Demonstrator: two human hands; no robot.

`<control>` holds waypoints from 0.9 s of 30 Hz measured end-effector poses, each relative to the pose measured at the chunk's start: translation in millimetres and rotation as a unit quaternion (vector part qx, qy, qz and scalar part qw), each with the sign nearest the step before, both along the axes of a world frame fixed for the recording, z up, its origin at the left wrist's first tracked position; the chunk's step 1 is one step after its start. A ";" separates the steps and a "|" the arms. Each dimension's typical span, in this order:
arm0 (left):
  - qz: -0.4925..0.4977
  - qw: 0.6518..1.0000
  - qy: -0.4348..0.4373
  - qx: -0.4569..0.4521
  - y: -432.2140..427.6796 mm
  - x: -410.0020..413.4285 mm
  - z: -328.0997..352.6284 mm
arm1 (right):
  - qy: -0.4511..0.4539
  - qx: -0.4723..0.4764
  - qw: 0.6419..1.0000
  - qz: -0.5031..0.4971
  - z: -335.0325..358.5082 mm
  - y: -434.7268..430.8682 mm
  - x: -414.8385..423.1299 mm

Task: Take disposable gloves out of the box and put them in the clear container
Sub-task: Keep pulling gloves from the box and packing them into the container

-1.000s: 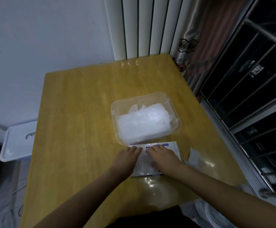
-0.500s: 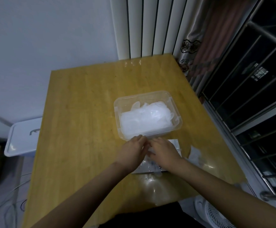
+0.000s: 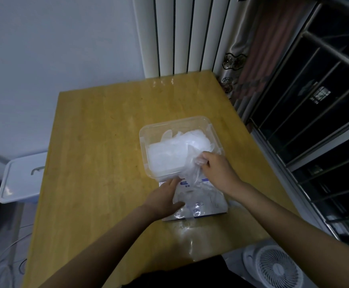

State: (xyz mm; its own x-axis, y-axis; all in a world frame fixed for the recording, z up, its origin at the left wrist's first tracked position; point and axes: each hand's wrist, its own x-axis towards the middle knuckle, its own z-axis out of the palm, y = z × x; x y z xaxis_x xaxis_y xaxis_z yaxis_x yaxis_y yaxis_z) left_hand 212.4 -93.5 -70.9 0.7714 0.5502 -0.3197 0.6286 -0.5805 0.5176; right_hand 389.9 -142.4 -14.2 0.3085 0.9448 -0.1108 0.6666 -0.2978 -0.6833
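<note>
The clear container (image 3: 148, 132) sits mid-table, piled with translucent disposable gloves (image 3: 175, 150). Just in front of it lies the flat white glove box (image 3: 209, 202) with blue print. My right hand (image 3: 217, 171) pinches a thin clear glove (image 3: 192, 177) and holds it raised over the container's near right corner, the glove trailing down to the box. My left hand (image 3: 163, 198) rests on the left part of the box, fingers fairly straight, pressing it down.
The wooden table (image 3: 90, 163) reaches the radiator and wall at the back. A white plastic lid or bin (image 3: 22, 175) stands to the left below table height. A small white fan (image 3: 277, 269) sits on the floor at lower right. Dark window bars line the right.
My right hand has lifted from the box, drawing a glove up and right toward the container. My left hand has stayed on the box, sliding slightly back.
</note>
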 end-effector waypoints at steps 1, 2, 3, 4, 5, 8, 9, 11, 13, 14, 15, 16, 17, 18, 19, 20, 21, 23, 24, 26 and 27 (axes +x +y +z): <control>0.025 0.999 -0.030 -0.030 1.6 0.9 6.1 | 0.010 0.001 1.000 0.004 3.8 1.7 3.4; 0.043 0.996 -0.061 -0.053 2.6 2.3 12.8 | 0.023 -0.004 1.000 0.012 8.1 3.0 6.5; 0.050 0.992 -0.092 -0.070 3.5 4.4 18.9 | 0.040 -0.013 0.999 0.024 12.1 3.7 9.3; 0.048 0.988 -0.123 -0.083 3.7 6.3 25.4 | 0.054 -0.028 0.997 0.041 15.4 4.4 11.4; 0.046 0.983 -0.154 -0.092 3.3 8.0 32.0 | 0.061 -0.046 0.995 0.063 17.9 5.0 13.0; 0.072 0.971 -0.215 -0.077 4.2 14.7 46.6 | 0.074 -0.073 0.987 0.124 21.7 6.9 15.3; 0.088 0.969 -0.224 -0.064 5.5 16.8 50.1 | 0.081 -0.071 0.985 0.134 22.2 7.6 14.7; 0.117 0.966 -0.229 -0.040 9.5 19.5 54.0 | 0.086 -0.059 0.987 0.124 22.1 9.8 13.2; 0.147 0.960 -0.236 -0.033 14.7 19.4 57.1 | 0.095 -0.024 0.991 0.086 22.5 12.2 12.7; 0.166 0.956 -0.239 -0.034 17.7 18.3 58.4 | 0.103 -0.007 0.993 0.060 22.7 13.2 13.8; 0.188 0.951 -0.244 -0.037 21.0 16.7 60.0 | 0.109 0.003 0.994 0.033 22.3 14.5 15.6; 0.206 0.945 -0.251 -0.038 24.3 15.2 61.0 | 0.111 0.010 0.994 0.006 21.6 15.1 17.8; 0.221 0.939 -0.260 -0.037 28.5 13.8 61.3 | 0.115 0.015 0.993 -0.020 20.7 16.2 19.9; 0.232 0.935 -0.265 -0.038 31.8 12.5 61.0 | 0.118 0.020 0.992 -0.039 20.5 16.2 20.8; 0.241 0.931 -0.271 -0.040 36.7 11.4 62.2 | 0.122 0.025 0.991 -0.049 21.2 18.6 20.8; 0.245 0.928 -0.276 -0.044 38.6 11.2 63.7 | 0.129 0.030 0.990 -0.051 22.2 18.0 19.9; 0.249 0.926 -0.281 -0.048 41.0 11.3 64.7 | 0.134 0.034 0.989 -0.046 24.2 18.5 18.5; 0.256 0.920 -0.291 -0.051 46.0 12.5 68.4 | 0.128 0.040 0.991 -0.022 28.2 21.3 12.8; 0.257 0.920 -0.292 -0.051 47.7 13.9 70.2 | 0.123 0.034 0.992 -0.009 29.8 22.6 9.2; 0.252 0.920 -0.294 -0.054 49.4 16.7 73.0 | 0.121 -0.002 0.992 0.018 30.5 27.8 0.1; 0.245 0.922 -0.296 -0.058 49.6 18.1 74.1 | 0.124 -0.026 0.992 0.027 31.6 30.8 -5.3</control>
State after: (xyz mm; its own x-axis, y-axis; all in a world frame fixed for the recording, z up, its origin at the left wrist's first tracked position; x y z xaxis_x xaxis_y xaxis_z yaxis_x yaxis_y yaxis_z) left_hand 230.5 -43.9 3.2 0.4985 0.8669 -0.0017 0.3880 -0.2213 0.8947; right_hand 384.5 -111.6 17.4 0.2157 0.9498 -0.2265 0.4959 -0.3064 -0.8125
